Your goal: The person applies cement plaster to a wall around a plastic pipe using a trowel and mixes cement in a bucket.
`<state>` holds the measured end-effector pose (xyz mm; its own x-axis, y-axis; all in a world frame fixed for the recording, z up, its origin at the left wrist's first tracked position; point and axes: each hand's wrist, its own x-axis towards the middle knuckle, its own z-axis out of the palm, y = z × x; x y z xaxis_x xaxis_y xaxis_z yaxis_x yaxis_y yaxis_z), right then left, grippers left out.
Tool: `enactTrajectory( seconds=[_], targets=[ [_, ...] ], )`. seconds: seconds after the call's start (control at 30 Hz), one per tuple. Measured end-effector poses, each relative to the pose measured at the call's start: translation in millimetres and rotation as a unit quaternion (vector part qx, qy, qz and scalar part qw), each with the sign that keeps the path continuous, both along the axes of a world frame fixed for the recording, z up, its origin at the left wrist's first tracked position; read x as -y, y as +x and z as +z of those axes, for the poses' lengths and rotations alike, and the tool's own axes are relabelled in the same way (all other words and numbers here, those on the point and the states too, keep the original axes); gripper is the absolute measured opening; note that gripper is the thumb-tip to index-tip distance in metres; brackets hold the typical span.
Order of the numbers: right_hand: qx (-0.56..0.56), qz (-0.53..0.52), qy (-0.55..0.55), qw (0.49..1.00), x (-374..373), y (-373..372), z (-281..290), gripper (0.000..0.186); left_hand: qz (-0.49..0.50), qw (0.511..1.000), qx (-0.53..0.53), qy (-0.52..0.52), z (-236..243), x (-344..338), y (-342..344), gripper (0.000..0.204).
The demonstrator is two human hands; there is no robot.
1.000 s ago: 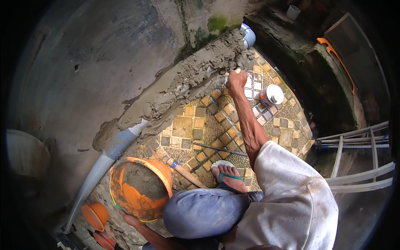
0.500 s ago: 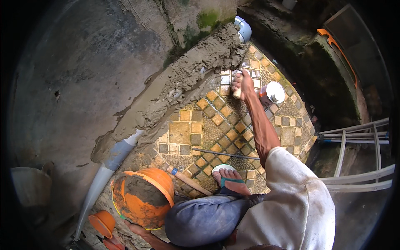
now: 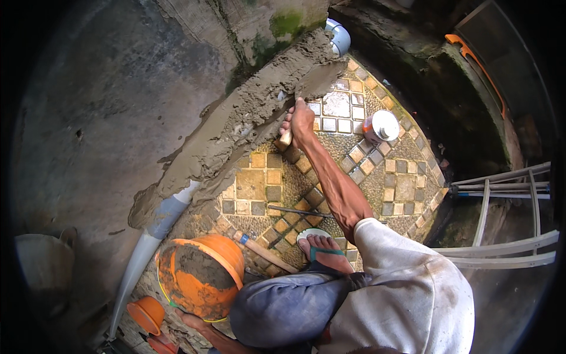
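My right hand (image 3: 300, 123) is closed around the wooden handle of a trowel (image 3: 318, 81). Grey mortar coats its blade, which lies against the side of a long mortar bank (image 3: 259, 97). This bank covers a grey-blue pipe (image 3: 166, 215) along the wall's foot; a pale blue elbow (image 3: 338, 36) shows at its far end. Low on the left, my left hand (image 3: 193, 321) grips the near edge of a tilted orange bucket (image 3: 236, 259) by its yellow wire handle, with the fingertips partly hidden. Wet mortar (image 3: 203, 268) lies inside the bucket.
A tin can (image 3: 384, 125) stands on the patterned tiles right of my forearm. A wooden-handled tool (image 3: 265, 253) and a thin dark rod (image 3: 298, 210) lie near my sandalled foot. A smaller orange container (image 3: 146, 314) sits left; white rails (image 3: 501, 253) and an orange-framed saw (image 3: 477, 68) are right.
My right hand has moved left with the trowel, bringing the blade against the mortar bank's side. The left hand stays at the bucket.
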<state>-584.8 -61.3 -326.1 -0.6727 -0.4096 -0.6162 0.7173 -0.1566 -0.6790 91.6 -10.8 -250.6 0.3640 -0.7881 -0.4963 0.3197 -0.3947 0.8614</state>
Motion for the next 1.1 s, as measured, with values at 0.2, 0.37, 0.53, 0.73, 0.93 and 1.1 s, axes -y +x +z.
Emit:
enactTrajectory(
  seconds=[0.2,0.37,0.53,0.73,0.93,1.1],
  targets=[
    [-0.004,0.041,-0.069,0.997,-38.6,50.1,11.0,0.042,0.033,0.999,-0.003,0.002,4.2,-5.1,2.4,0.070],
    [0.090,-0.055,-0.145,0.984,-46.7,-10.1,-33.8,0.037,0.018,1.000,-0.003,-0.002,-0.5,-4.3,4.3,0.070],
    [0.097,0.040,-0.114,0.988,-6.8,26.9,-29.4,0.039,0.033,0.999,0.017,0.011,9.1,-6.7,-9.8,0.071],
    [0.099,-0.009,-0.044,0.994,25.6,94.2,-23.4,0.042,0.055,0.998,-0.027,0.006,10.9,-5.9,-16.1,0.070],
    [0.094,-0.041,-0.075,0.992,51.3,132.9,-17.6,0.040,0.035,0.999,0.007,-0.004,3.0,-5.5,1.3,0.069],
    [0.107,-0.071,-0.113,0.985,62.9,168.8,5.0,0.041,0.021,1.000,-0.013,0.000,8.8,-4.1,-12.0,0.070]
  ],
)
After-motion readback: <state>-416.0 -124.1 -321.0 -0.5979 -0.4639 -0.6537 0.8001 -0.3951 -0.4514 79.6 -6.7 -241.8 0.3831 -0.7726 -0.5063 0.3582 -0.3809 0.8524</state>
